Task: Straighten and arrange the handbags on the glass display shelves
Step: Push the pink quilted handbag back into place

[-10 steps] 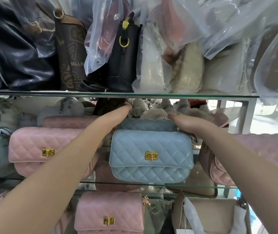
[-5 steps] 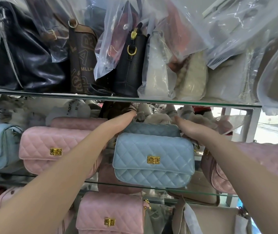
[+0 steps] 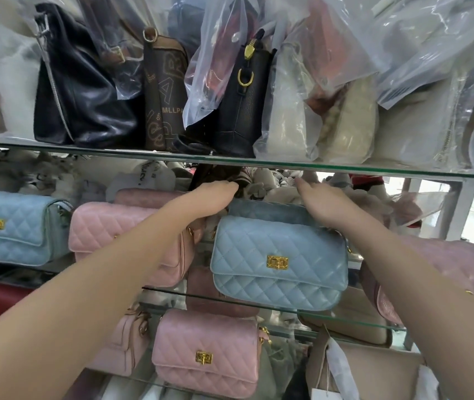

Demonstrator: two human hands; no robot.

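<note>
The blue handbag [image 3: 279,261] stands clasp-out at the front edge of the middle glass shelf [image 3: 172,294], beside the pink handbag [image 3: 120,235]. It looks nearly squared (a slight tilt remains, other bags wait). The left hand [image 3: 215,194] and right hand [image 3: 322,203] lie over its top, fingers straight and together, both reaching deeper toward the back than a second ago.

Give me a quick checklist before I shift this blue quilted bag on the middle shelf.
1. Top of blue bag under left hand and right hand: ok.
2. Firm hold: cannot tell, thumbs hidden.
3. Front-facing gold clasp: ok.
4. Bag parallel to shelf edge: ok.
5. Gap to pink bag: ok.
6. Base fully supported: cannot tell.
</note>
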